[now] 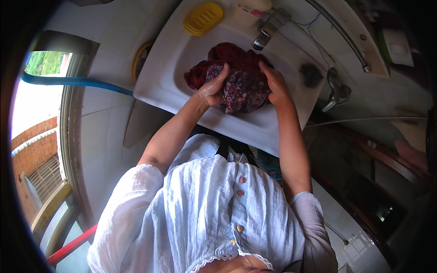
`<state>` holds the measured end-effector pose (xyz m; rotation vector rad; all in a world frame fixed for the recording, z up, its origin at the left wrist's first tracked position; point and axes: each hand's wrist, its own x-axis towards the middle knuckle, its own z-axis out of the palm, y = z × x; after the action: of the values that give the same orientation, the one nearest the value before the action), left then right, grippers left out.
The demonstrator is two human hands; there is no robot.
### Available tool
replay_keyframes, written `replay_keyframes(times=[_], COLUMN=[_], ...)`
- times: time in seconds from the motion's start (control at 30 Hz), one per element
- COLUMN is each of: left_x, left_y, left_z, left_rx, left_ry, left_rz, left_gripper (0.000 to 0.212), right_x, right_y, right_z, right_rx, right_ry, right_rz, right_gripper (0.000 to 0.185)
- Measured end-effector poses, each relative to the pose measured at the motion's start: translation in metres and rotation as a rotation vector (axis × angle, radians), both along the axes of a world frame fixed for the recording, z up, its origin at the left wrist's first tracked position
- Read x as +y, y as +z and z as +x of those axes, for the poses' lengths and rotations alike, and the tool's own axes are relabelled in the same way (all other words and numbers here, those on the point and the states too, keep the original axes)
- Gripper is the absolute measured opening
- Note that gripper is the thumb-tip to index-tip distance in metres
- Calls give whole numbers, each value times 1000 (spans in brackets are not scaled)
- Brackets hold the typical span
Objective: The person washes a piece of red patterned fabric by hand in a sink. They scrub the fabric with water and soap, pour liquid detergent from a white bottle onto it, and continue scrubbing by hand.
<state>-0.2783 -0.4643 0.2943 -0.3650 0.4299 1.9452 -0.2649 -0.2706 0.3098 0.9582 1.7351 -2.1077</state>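
Observation:
A bundle of wet-looking dark red cloth with a small floral print point(244, 90) lies bunched in the basin of a white ceramic washbasin point(160, 82). My left hand point(214, 89) grips its left side, thumb up and fingers hidden beneath the cloth. On the opposite side my right hand point(277, 83) holds the bundle, its thumb near the top and its fingers partly hidden. Both hands look wet. Just above the cloth is the metal faucet point(264, 37).
A yellow soap dish point(203, 18) and a pale container point(252, 10) stand on the basin's back rim. A dark scrubber-like clump point(311, 75) lies on the right rim, near a wall tap point(336, 90). From the window a blue hose point(85, 82) runs to the basin.

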Motion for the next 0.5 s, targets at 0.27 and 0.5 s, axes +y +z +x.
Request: replay_keyframes(times=[0.27,0.5], left_x=[-8,13], left_y=[-13,-38], left_z=[-9,-3], left_rx=[52,-85], left_ry=[31,210], left_rz=[-134,-278], left_gripper=[37,33], right_x=[19,-54], right_y=[2,25], right_z=[13,33], right_rx=[40,337], right_ry=[0,344], right_rz=[-247,663], right_gripper=[35,22])
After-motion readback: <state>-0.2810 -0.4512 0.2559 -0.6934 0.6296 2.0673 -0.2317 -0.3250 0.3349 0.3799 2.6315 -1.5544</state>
